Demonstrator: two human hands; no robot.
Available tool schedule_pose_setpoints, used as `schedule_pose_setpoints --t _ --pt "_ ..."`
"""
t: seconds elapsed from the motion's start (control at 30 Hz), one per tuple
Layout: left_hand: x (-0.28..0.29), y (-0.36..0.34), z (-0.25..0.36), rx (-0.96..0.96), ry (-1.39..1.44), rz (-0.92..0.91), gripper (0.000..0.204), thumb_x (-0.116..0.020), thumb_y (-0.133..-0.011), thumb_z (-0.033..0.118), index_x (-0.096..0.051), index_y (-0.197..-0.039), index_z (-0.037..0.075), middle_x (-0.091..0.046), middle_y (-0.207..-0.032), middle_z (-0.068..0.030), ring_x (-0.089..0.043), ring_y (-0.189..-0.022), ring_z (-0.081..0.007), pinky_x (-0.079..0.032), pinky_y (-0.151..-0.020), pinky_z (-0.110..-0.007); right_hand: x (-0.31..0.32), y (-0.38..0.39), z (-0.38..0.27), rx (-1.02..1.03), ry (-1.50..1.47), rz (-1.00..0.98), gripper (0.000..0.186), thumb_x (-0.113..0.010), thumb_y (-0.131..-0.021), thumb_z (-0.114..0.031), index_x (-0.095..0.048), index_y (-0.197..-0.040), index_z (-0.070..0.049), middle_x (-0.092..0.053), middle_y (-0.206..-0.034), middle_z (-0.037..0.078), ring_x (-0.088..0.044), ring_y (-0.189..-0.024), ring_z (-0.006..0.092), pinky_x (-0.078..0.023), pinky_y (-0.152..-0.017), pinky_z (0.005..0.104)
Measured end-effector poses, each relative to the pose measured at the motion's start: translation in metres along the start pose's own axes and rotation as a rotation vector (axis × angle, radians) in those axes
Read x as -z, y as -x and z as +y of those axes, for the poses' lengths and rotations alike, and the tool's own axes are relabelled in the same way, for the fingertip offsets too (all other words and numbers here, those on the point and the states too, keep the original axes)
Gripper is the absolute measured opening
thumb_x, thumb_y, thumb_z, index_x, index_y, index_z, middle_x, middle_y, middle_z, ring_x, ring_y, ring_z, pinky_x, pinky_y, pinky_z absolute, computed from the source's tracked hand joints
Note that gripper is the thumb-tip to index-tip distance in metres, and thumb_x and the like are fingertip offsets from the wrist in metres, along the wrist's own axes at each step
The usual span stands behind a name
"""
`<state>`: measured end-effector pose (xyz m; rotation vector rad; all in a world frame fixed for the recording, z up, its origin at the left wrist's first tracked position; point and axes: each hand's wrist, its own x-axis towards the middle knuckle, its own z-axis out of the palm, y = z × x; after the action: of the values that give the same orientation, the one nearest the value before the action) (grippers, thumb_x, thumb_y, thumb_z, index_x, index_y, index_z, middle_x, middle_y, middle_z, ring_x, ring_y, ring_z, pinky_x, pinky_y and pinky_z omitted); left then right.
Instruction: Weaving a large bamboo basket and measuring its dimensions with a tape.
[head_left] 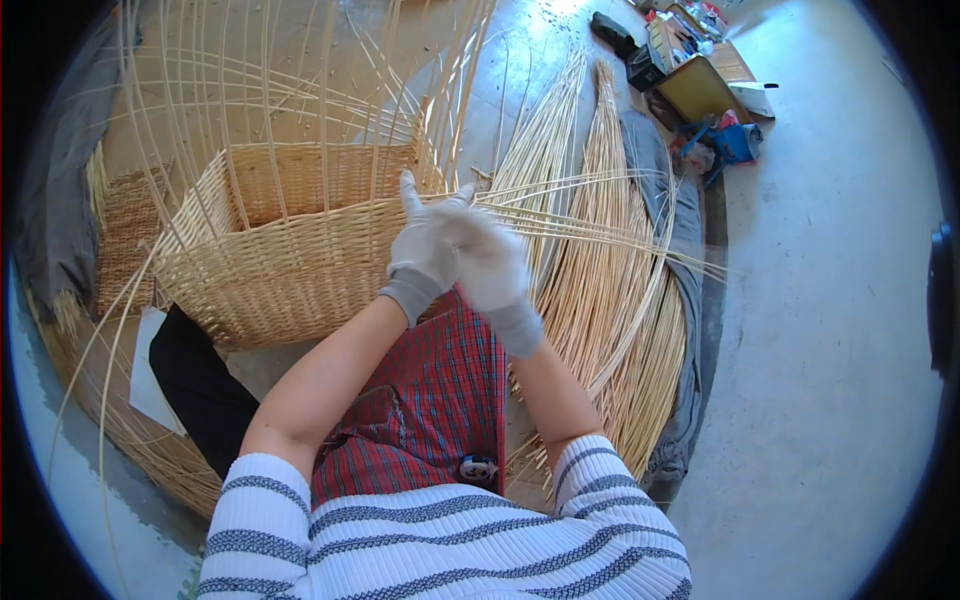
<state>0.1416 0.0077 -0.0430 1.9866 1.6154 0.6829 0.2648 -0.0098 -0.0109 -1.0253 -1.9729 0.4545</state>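
Note:
An unfinished wicker basket of pale rods lies in front of me, to the left, with tall upright stakes rising from its walls. My left hand, in a white glove with a grey cuff, grips the basket at its near right corner. One of its fingers points up along the rim. Close beside it, my right hand, gloved alike, is smeared by motion, so its fingers cannot be made out. Long weaving rods run out rightward from the corner by both hands.
Bundles of peeled rods lie on grey cloth to the right. A woven brown mat is at the left. A tape measure rests on the red plaid apron. Beyond are a blue bag and a box of odds and ends.

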Motion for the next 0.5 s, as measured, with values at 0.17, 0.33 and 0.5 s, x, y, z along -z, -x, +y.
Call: schedule_pose_setpoints --t 0.17,0.33,0.5 --pt "-0.009 0.002 -0.056 -0.054 0.813 0.416 0.031 -0.057 -0.099 0.015 -0.058 -0.129 0.008 -0.060 -0.123 -0.0163 -0.069 -0.089 -0.0258 -0.056 -0.083 -0.039 0.010 -0.049 0.057 -0.331 0.102 0.071 0.082 -0.075 -0.080 -0.029 -0.035 -0.149 -0.008 -0.074 -0.098 0.008 -0.068 -0.098 0.0257 -0.046 -0.099 0.0378" --pt "0.051 -0.033 -0.052 -0.032 0.940 0.368 0.032 -0.059 -0.092 0.004 -0.059 -0.124 0.001 -0.066 -0.101 -0.0133 -0.068 -0.086 -0.0199 -0.055 -0.080 -0.033 -0.001 -0.047 0.050 -0.523 0.463 0.004 0.080 -0.078 -0.080 -0.034 -0.041 -0.144 -0.006 -0.071 -0.084 0.003 -0.063 -0.100 0.0243 -0.038 -0.106 0.0376" --pt "0.031 -0.098 0.015 -0.435 0.552 0.192 0.050 -0.063 -0.085 0.000 -0.053 -0.134 0.003 -0.060 -0.126 -0.0158 -0.058 -0.117 -0.0237 -0.049 -0.095 -0.033 -0.087 -0.013 0.138 -0.297 0.733 0.386 0.033 -0.076 -0.079 -0.033 -0.061 -0.099 -0.011 -0.063 -0.070 0.001 -0.062 -0.075 0.0223 -0.038 -0.096 0.0412"
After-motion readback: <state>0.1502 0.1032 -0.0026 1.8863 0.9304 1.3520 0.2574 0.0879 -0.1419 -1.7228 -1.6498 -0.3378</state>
